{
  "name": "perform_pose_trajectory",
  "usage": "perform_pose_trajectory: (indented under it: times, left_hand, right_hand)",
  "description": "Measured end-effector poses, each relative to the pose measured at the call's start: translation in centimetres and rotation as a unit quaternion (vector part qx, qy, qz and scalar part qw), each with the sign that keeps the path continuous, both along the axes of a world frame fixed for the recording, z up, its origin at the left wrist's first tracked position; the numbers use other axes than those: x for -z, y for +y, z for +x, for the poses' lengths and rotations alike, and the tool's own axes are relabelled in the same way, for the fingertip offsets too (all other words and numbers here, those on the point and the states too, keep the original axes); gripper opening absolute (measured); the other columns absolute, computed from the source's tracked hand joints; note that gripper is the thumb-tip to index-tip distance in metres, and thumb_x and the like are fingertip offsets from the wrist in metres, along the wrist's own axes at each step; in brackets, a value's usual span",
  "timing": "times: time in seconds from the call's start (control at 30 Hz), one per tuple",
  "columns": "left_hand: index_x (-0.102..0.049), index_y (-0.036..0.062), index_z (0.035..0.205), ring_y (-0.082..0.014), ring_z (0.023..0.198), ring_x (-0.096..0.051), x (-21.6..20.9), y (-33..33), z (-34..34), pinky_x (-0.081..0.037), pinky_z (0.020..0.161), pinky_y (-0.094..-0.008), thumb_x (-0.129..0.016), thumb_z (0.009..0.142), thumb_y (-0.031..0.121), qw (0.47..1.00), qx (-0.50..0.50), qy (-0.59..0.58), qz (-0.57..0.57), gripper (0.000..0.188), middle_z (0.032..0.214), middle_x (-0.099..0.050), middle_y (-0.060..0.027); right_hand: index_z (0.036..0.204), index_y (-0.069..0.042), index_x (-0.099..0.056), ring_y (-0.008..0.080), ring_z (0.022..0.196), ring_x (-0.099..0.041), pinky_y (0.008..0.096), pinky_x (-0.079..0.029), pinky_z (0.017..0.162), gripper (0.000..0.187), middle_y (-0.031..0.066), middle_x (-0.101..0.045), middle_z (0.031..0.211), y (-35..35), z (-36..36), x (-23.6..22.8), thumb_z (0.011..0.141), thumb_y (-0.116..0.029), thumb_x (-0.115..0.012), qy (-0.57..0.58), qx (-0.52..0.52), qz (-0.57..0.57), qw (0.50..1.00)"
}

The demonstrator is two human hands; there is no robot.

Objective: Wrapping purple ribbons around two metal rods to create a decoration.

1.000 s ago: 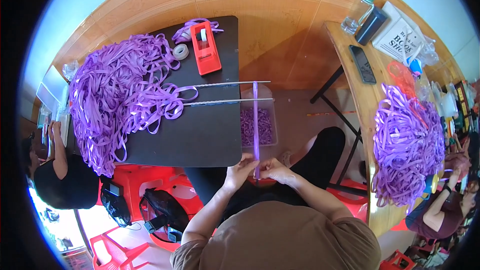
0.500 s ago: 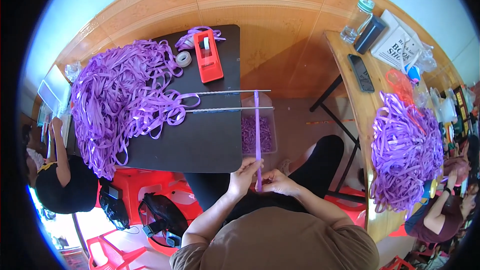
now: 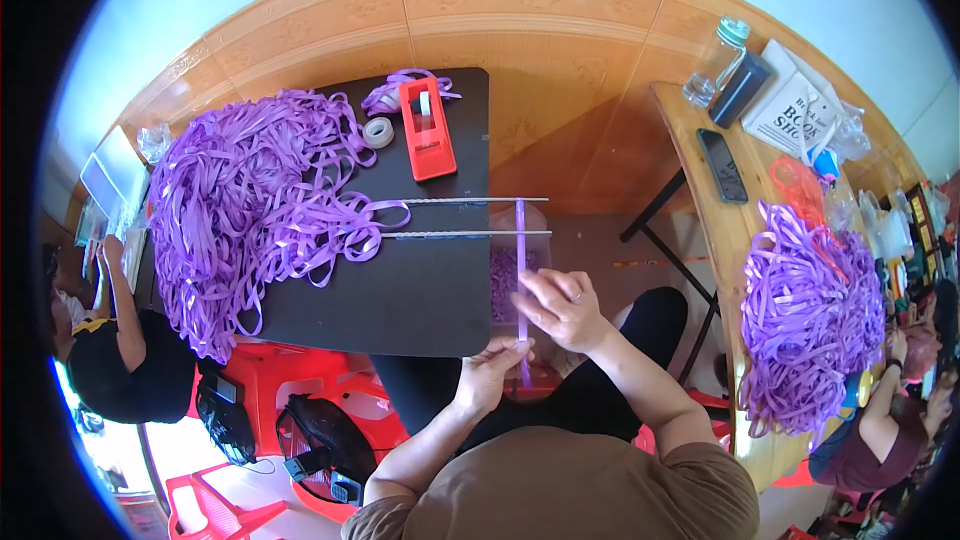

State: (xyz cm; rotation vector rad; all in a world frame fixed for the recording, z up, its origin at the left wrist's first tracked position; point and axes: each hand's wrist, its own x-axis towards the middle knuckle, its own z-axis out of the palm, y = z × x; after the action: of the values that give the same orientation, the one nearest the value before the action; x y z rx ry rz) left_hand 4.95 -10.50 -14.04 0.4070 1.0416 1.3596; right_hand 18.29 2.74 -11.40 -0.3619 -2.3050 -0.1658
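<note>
The left hand (image 3: pixel 487 372), just off the near right corner of the dark worktop (image 3: pixel 430 310), pinches a purple strip (image 3: pixel 521 260) between thumb and fingers, a short tail hanging below. The right hand (image 3: pixel 562 308), out past the same corner, has its fingers parted and half curled, with no clear grip on anything. Half a second ago it was down at the strip's lower end; now it has risen beyond the left hand, alongside the stretched length. I take this to mean the left hand alone keeps the strip taut, leaving the right free to work along it. The strip runs up to two metal rods (image 3: pixel 450 234) jutting from the dark worktop's right edge and spans both.

Whether the right fingertips touch the strip can't be told. The right hand also covers part of the clear tub (image 3: pixel 537 218) below that edge, and its purple contents are dim. On the dark worktop, the rods' left ends vanish near the ribbon heap (image 3: pixel 240 190). Well to its left, a co-worker (image 3: pixel 130 370) is cut off by the rim; far right, another person (image 3: pixel 865 425) is badly distorted.
</note>
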Motion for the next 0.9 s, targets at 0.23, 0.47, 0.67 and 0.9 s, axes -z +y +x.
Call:
perform_pose_trajectory:
  times: [0.23, 0.47, 0.67, 0.9]
  left_hand:
    - [-0.069, 0.0006, 0.094, -0.0099, 0.069, -0.060, 0.8, -0.5, -0.2, -0.053, 0.060, -0.0231, -0.062, 0.089, 0.008, 0.995, -0.003, 0.071, 0.068, 0.011, 0.078, -0.065, -0.0050]
    - [-0.066, 0.0006, 0.101, -0.0148, 0.076, -0.062, 1.8, -0.8, -1.0, -0.052, 0.067, -0.0278, -0.054, 0.093, 0.010, 0.991, 0.037, 0.008, 0.126, 0.018, 0.089, -0.065, -0.0096]
    - [-0.044, 0.0055, 0.133, -0.0144, 0.098, -0.053, 2.4, 3.7, 0.8, -0.044, 0.088, -0.0267, -0.036, 0.100, 0.033, 0.991, -0.009, -0.065, 0.115, 0.043, 0.114, -0.057, -0.0059]
    - [-0.049, 0.0112, 0.129, -0.0129, 0.079, -0.056, 3.0, 13.7, 2.1, -0.048, 0.072, -0.0255, -0.046, 0.098, 0.030, 0.951, -0.070, -0.241, 0.180, 0.036, 0.096, -0.060, -0.0051]
  right_hand:
    - [0.096, -0.011, -0.071, 0.0202, 0.107, -0.054, 0.0314, -0.044, 0.075, 0.026, 0.0028, -0.063, 0.114, -0.3, 0.2, 0.1, 0.072, -0.016, -0.062, -0.041, -0.028, 0.076, 0.996]
    - [0.095, -0.009, -0.071, 0.0189, 0.094, -0.060, 0.0312, -0.041, 0.071, 0.028, 0.0031, -0.065, 0.107, -0.8, -0.3, -1.2, 0.067, -0.013, -0.069, 0.028, -0.050, 0.002, 0.998]
    - [0.092, -0.007, -0.070, 0.0195, 0.091, -0.061, 0.0315, -0.042, 0.068, 0.026, 0.0048, -0.066, 0.102, -1.8, -0.5, -2.4, 0.066, -0.010, -0.072, 0.058, -0.067, -0.025, 0.996]
    - [0.092, -0.005, -0.068, 0.0213, 0.087, -0.061, 0.0301, -0.042, 0.067, 0.029, 0.0066, -0.066, 0.099, -2.6, -0.1, -2.8, 0.064, -0.010, -0.074, 0.061, -0.065, -0.033, 0.995]
